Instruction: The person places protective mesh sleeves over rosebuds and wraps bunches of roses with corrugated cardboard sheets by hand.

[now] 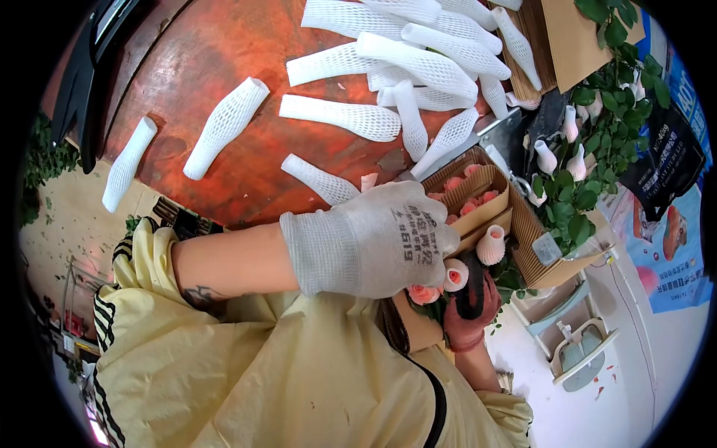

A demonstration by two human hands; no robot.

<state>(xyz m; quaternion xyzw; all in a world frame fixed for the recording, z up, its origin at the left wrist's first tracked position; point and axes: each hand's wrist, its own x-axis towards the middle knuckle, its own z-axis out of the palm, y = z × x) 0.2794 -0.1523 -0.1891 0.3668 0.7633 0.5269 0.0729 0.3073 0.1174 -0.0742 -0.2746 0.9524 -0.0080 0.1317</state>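
My left hand [373, 239], in a grey knitted glove with printed marks, reaches across the middle with its fingers curled. Its fingertips are hidden behind the hand, so I cannot tell what they grip. Lower right, my right hand [470, 310], in a red glove with black coating, is closed around the stems beneath a pink rose [455, 276]. Close by are a rose in a white foam net sleeve [491, 245] and a pink bloom [423, 293] by brown cardboard [422, 328]. A corrugated cardboard box [534, 250] with pink roses [478, 201] lies just beyond both hands.
White foam net sleeves [418, 63] are heaped on the reddish table [202, 52], with several lying apart. Leafy netted roses [575, 164] stand at right beside a black bag [665, 157]. Cardboard sheets [590, 37] lie at the top right. A chair [579, 355] stands below right.
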